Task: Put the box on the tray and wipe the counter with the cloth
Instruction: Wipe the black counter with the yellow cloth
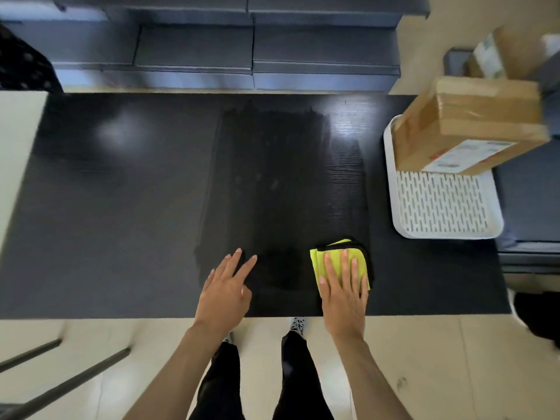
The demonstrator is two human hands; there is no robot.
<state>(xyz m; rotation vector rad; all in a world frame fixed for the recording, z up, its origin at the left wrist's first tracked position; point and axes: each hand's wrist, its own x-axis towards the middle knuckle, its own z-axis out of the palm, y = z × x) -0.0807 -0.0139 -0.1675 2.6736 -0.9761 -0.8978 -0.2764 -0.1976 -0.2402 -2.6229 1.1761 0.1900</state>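
A brown cardboard box [466, 128] with a white label rests on the far half of the white slotted tray [445, 204] at the right end of the black counter [121, 207]. My right hand [344, 292] lies flat on a folded yellow-green cloth [336, 256] with a dark edge, near the counter's front edge. My left hand [225, 286] rests on the bare counter to the left of the cloth, fingers spread, holding nothing. A darker wet-looking patch [281, 192] with streaks covers the middle of the counter.
Grey drawers or boxes [251, 47] stand beyond the counter's far edge. More cardboard parcels [500, 53] sit at the upper right. A pale surface [18, 140] adjoins the counter's left end. My legs and shoes show below on a beige tiled floor.
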